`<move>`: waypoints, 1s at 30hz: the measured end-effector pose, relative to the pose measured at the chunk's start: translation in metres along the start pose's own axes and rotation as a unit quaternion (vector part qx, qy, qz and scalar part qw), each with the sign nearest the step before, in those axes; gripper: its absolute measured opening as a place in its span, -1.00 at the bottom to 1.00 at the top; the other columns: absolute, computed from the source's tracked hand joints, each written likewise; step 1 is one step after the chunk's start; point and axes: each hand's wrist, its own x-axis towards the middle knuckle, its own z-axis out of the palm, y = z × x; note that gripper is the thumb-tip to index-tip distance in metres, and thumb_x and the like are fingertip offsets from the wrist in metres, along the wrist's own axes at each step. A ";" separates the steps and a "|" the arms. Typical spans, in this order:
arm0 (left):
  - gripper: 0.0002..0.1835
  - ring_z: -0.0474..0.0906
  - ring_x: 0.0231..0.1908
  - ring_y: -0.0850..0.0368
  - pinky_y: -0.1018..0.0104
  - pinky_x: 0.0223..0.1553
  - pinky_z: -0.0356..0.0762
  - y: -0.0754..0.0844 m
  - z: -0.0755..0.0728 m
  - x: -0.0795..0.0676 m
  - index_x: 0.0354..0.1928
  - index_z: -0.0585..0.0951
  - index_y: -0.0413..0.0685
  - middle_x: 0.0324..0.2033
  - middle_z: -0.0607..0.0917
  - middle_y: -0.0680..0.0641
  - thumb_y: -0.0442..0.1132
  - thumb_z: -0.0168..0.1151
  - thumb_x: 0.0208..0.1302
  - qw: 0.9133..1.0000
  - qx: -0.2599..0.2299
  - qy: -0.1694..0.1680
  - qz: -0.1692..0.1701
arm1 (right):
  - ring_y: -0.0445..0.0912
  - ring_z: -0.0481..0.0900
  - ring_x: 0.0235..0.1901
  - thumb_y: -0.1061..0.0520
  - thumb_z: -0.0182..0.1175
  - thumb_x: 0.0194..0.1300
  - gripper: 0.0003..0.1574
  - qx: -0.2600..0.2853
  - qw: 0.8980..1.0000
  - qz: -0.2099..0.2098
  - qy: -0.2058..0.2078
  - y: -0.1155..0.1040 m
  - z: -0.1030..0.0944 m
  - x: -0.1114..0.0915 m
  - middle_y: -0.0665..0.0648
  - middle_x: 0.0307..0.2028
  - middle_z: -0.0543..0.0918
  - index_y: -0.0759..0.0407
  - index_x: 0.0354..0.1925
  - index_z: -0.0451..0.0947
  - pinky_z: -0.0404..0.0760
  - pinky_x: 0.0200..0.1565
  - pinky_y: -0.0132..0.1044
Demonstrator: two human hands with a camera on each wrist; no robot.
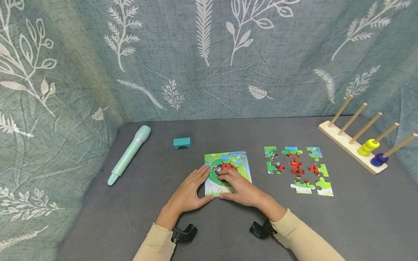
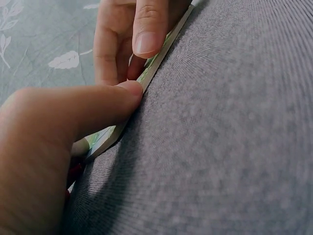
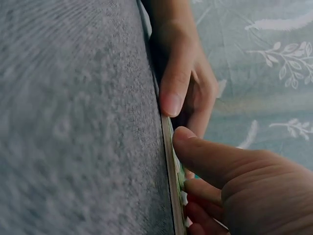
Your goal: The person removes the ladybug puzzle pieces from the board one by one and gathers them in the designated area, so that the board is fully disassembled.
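A thin, square ladybug picture board [image 1: 240,159] lies flat on the grey table in front of the person. The left hand [image 1: 189,190] rests along its left side, fingers extended, with the thumb at the near edge. From the right, the right hand [image 1: 240,188] reaches over the board, its fingers lying across the ladybug and its thumb at the near edge. In the left wrist view, the left thumb [image 2: 112,103] touches the board's pale edge [image 2: 161,58]. The right wrist view shows the right thumb [image 3: 205,152] close beside that edge.
Several loose ladybug jigsaw pieces [image 1: 297,168] lie in rough rows to the right. A wooden peg stand [image 1: 346,143] with yellow and purple rings stands at the far right. Behind the board is a small teal arch block [image 1: 182,143]; a mint-green microphone-shaped toy [image 1: 128,156] lies left.
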 end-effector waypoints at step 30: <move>-0.11 0.16 0.40 -0.03 0.00 0.43 0.13 -0.001 0.002 0.001 0.38 0.25 -0.24 0.40 0.25 -0.16 0.15 0.27 0.14 1.000 -0.008 0.004 -0.005 | -0.10 0.59 -0.10 0.21 0.40 0.07 -0.47 0.003 0.996 -0.027 0.090 -0.005 0.011 0.000 0.09 -0.07 0.60 0.20 0.03 0.49 0.62 -0.03 -0.22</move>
